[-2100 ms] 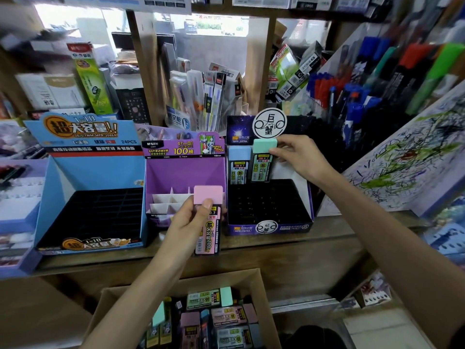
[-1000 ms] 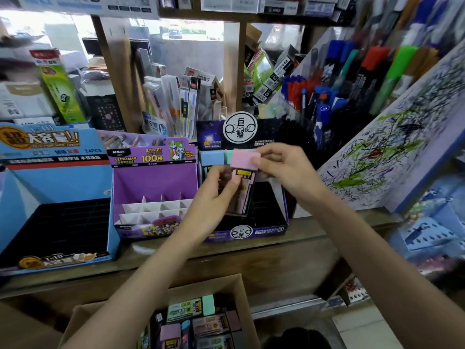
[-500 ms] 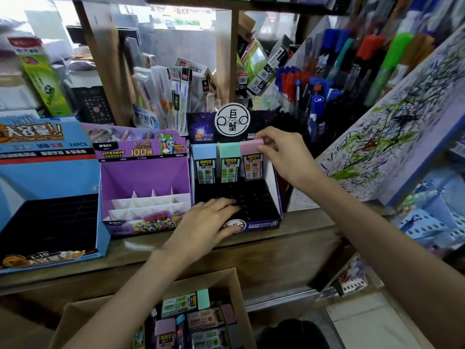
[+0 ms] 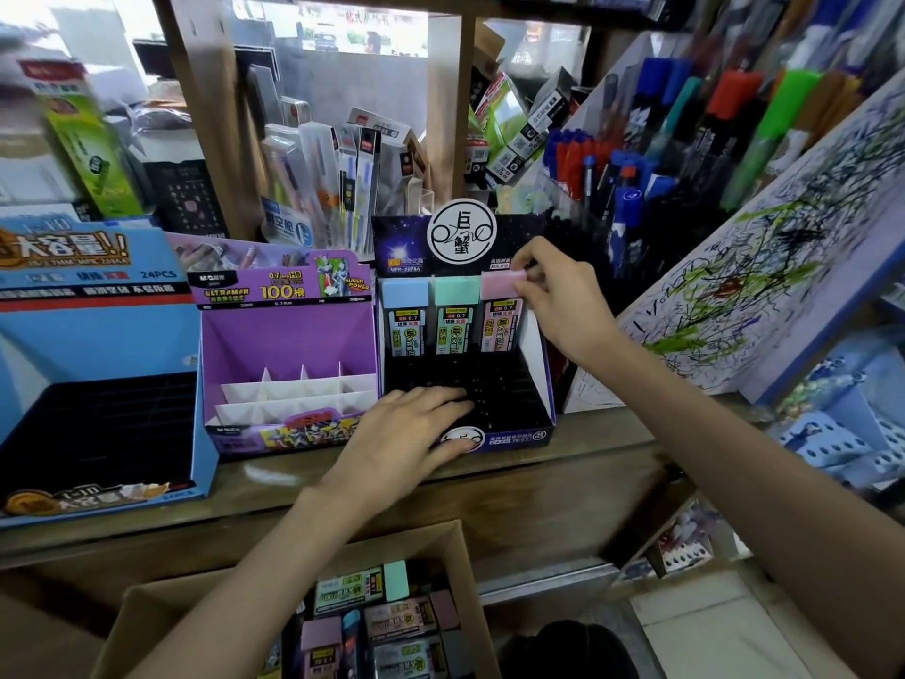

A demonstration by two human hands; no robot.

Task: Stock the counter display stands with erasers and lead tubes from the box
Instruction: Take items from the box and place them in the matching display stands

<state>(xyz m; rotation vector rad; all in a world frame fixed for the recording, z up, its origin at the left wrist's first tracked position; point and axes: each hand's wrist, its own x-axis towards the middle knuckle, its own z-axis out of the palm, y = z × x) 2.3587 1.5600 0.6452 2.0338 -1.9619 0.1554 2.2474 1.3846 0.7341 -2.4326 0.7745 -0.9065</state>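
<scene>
At the bottom centre of the frame, the cardboard box [image 4: 205,600] sits below the counter [image 4: 563,468], with loose lead tubes [image 4: 362,588] lying flat inside it.

Just above the box, your left grip [image 4: 411,433] lies spread on the front of the dark display stand [image 4: 531,345]. Its fingers rest flat and nearly straight on the black slotted insert, the thumb lies against the stand's low front wall, and it holds nothing.

Further back in the same stand, your right grip [image 4: 563,306] pinches the pink lead tube [image 4: 498,330] by its pink cap, with the fingertips [image 4: 524,281] curled over the cap's right end. The tube stands upright in the back row, rightmost of three. The green lead tube [image 4: 456,316] touches its left side, and the blue lead tube [image 4: 404,318] stands left of that one. The rows in front of them are unfilled.

Left of centre, the purple stand [image 4: 289,335] touches the dark stand, showing white dividers. At the far left, the blue stand [image 4: 98,345] shows a black insert. Pens and markers, partly blurred, crowd the upper right.
</scene>
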